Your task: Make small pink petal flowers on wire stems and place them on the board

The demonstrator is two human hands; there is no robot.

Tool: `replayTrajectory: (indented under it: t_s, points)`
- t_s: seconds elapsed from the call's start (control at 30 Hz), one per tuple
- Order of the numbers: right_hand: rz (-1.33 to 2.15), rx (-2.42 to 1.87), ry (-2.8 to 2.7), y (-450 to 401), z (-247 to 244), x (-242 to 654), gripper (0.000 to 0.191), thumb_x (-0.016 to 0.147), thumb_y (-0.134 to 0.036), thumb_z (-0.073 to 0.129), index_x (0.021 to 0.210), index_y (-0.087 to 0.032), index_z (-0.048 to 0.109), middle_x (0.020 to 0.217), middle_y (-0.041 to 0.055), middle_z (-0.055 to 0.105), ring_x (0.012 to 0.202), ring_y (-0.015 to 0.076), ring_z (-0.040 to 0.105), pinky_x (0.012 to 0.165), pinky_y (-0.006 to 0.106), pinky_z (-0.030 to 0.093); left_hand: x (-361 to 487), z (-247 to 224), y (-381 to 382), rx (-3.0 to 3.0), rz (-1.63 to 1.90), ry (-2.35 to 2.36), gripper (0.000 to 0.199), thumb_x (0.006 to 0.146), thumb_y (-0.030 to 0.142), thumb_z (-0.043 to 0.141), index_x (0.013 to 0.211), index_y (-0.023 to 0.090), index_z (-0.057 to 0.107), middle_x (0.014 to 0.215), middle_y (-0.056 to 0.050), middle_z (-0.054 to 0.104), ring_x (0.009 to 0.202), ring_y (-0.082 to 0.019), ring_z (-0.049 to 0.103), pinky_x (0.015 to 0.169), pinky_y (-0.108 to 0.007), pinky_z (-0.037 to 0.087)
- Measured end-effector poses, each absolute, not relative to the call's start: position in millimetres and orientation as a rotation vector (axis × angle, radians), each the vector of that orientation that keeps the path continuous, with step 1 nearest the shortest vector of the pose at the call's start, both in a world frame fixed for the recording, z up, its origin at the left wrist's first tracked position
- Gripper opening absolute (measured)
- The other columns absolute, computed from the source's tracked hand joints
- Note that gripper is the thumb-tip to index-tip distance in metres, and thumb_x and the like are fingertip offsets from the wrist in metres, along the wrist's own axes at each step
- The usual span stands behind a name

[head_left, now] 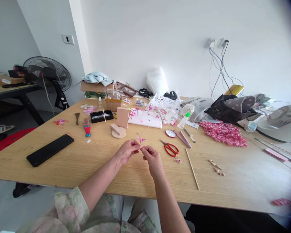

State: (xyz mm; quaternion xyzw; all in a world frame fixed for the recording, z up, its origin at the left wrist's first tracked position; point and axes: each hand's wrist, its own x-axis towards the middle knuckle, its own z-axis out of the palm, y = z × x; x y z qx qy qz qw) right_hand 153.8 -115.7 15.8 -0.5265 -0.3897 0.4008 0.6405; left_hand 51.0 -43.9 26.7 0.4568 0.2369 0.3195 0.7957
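Note:
Both my hands meet over the middle of the wooden table (63, 161), fingertips pinched together. My left hand (127, 150) and my right hand (152, 158) hold a small pink flower sprig on a thin stem (140, 139), which sticks up between the fingertips. Red-handled scissors (171, 149) lie just right of my right hand. A thin wooden stick (192, 168) lies beyond them. A white foam board (145, 118) stuck with several pink sprigs sits behind my hands.
A black phone (49, 149) lies at the left. A pile of pink petals (223, 132), wooden blocks (120, 124), a black tray (102, 116), a small brush (87, 127), boxes and bags crowd the back. A fan (48, 76) stands at the left.

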Motion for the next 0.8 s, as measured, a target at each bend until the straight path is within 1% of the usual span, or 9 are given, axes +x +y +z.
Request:
replayTrajectory:
  t_s: [0.13,0.27,0.43,0.63,0.7,0.8]
  points:
    - [0.893,-1.248,-0.884,-113.5,16.6,153.9,0.014,0.065,-0.030,0.059,0.060,-0.016,0.056,0.048,-0.0066,0.040,0.044,0.0059,0.030,0.043,0.021,0.022,51.6,25.8,-42.5,0.994,0.699,0.522,0.018,0.057,0.021,0.071,0.056,0.013,0.055,0.058,0.004,0.048,0.058,-0.007,0.044,0.062,-0.021,0.033]
    - [0.906,-1.252,-0.835,-112.7,17.5,151.5,0.015,0.063,-0.031,0.060,0.064,-0.016,0.059,0.049,-0.0063,0.042,0.045,0.0056,0.028,0.043,0.021,0.021,53.0,25.8,-43.4,1.053,0.736,0.528,0.017,0.057,0.021,0.070,0.057,0.013,0.055,0.059,0.003,0.049,0.060,-0.008,0.045,0.064,-0.022,0.034]
    - [0.836,-1.247,-0.808,-111.2,14.9,148.4,0.015,0.061,-0.031,0.062,0.063,-0.016,0.061,0.049,-0.0058,0.045,0.045,0.0063,0.030,0.044,0.021,0.023,57.1,26.9,-45.4,1.091,0.804,0.533,0.019,0.057,0.023,0.069,0.056,0.013,0.054,0.058,0.003,0.047,0.059,-0.009,0.044,0.063,-0.023,0.034]
    - [0.770,-1.276,-0.781,-110.6,10.0,145.2,0.014,0.062,-0.030,0.061,0.061,-0.016,0.061,0.049,-0.0057,0.044,0.046,0.0064,0.029,0.045,0.021,0.022,61.7,27.4,-50.6,1.044,0.861,0.550,0.020,0.055,0.021,0.070,0.053,0.013,0.052,0.055,0.005,0.043,0.056,-0.007,0.041,0.061,-0.021,0.034]
    - [0.819,-1.234,-0.759,-112.0,11.3,145.7,0.013,0.062,-0.029,0.061,0.062,-0.016,0.061,0.050,-0.0056,0.044,0.045,0.0059,0.028,0.044,0.021,0.021,60.6,27.5,-52.4,1.009,0.851,0.514,0.018,0.057,0.021,0.070,0.055,0.013,0.053,0.056,0.005,0.045,0.057,-0.007,0.042,0.062,-0.021,0.035]
    - [0.930,-1.133,-0.716,-115.0,15.4,148.3,0.013,0.061,-0.029,0.062,0.063,-0.016,0.061,0.053,-0.0050,0.048,0.044,0.0050,0.026,0.043,0.021,0.019,56.2,28.2,-54.3,0.954,0.769,0.440,0.015,0.060,0.023,0.068,0.065,0.014,0.059,0.063,0.002,0.051,0.063,-0.009,0.047,0.067,-0.024,0.037]
